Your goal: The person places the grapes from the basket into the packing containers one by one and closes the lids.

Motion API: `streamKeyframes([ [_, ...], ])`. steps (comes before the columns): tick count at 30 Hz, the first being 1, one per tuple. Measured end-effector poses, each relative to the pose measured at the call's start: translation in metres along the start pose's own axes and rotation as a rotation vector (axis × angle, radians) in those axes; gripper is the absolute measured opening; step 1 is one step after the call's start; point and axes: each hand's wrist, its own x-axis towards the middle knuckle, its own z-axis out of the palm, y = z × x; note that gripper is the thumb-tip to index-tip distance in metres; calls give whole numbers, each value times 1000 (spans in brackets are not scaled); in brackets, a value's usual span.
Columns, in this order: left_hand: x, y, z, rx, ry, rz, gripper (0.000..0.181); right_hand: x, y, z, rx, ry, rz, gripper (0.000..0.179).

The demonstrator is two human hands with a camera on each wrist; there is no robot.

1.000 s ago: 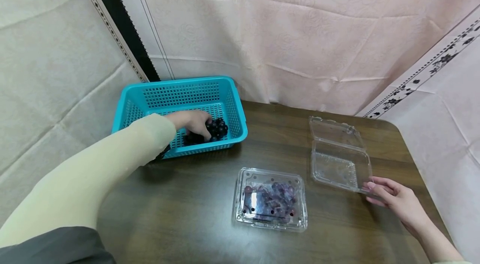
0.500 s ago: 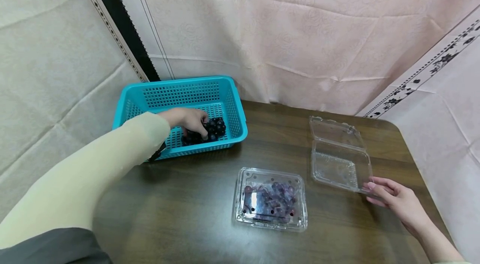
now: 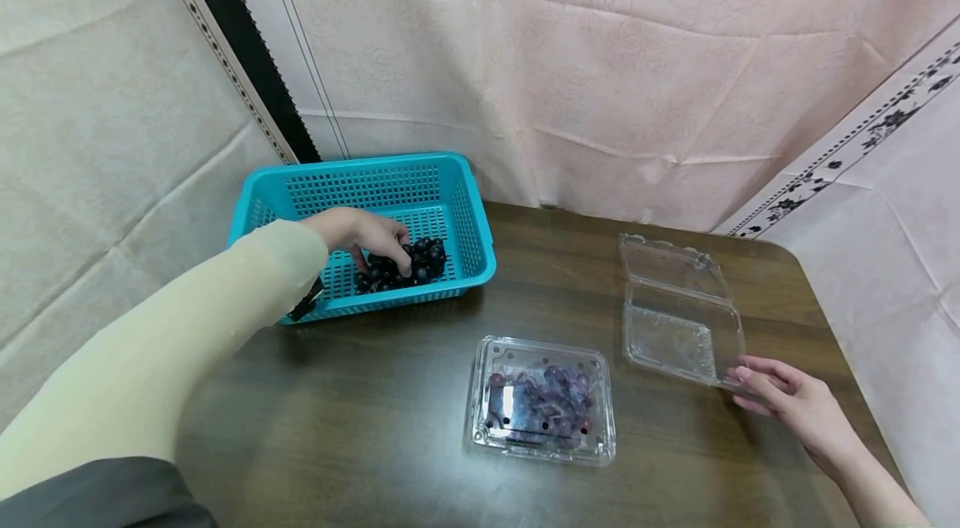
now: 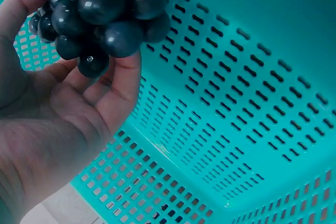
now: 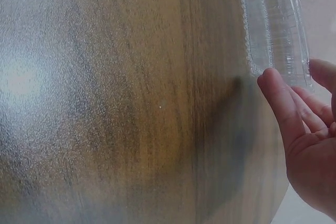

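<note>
My left hand (image 3: 369, 238) is inside the blue-green plastic basket (image 3: 375, 178), gripping a bunch of dark grapes (image 3: 427, 259). In the left wrist view, the thumb and fingers curl round the bunch (image 4: 100, 19), and a pale stem shows on top. On the right, my right hand (image 3: 795, 403) pinches the near right corner of an open clear plastic clamshell box (image 3: 675, 320) with its lid folded back. In the right wrist view, the thumb and fingertips hold the rim of that box (image 5: 275, 35).
A second clamshell box (image 3: 543, 353), shut and filled with purple-red grapes (image 3: 551, 403), lies mid-table. The brown wooden table (image 3: 360, 411) has a rounded far right corner. Pale patterned cloth (image 3: 562, 78) hangs behind and along both sides.
My left hand has shifted slightly left inside the basket, and the dark grapes have moved a little left with it. My right hand and the open box have stayed in place.
</note>
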Motion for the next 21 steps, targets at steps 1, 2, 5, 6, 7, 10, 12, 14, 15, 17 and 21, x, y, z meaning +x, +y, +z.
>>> streamKeyframes([
  [1,-1,0,0,-8,-7,-3,63,0,0,0,7,-3,0,25],
  [2,-1,0,-1,-14,-11,-8,65,0,0,0,14,-5,-1,25],
  [5,-2,0,-2,-26,-25,-13,68,0,-1,0,31,-11,-3,26],
  [6,-2,0,-2,-31,-27,-15,67,1,-1,0,36,-13,-3,26],
  [7,-2,-1,-2,-35,-31,-15,65,1,-1,0,39,-15,-5,26],
  [10,0,-4,-4,-39,-46,-3,58,1,0,0,51,-14,-11,27],
  [12,0,-5,-4,-43,-57,5,56,1,1,0,53,-12,-15,27],
  [14,0,-7,-5,-48,-71,12,53,1,1,0,45,-11,-16,27],
  [15,0,-7,-5,-56,-76,12,52,1,1,0,39,-10,-15,27],
  [17,-1,-8,-6,-73,-85,12,49,0,1,0,26,-9,-14,28],
  [21,-2,-10,-7,-109,-99,12,45,1,1,0,8,-6,-1,26],
])
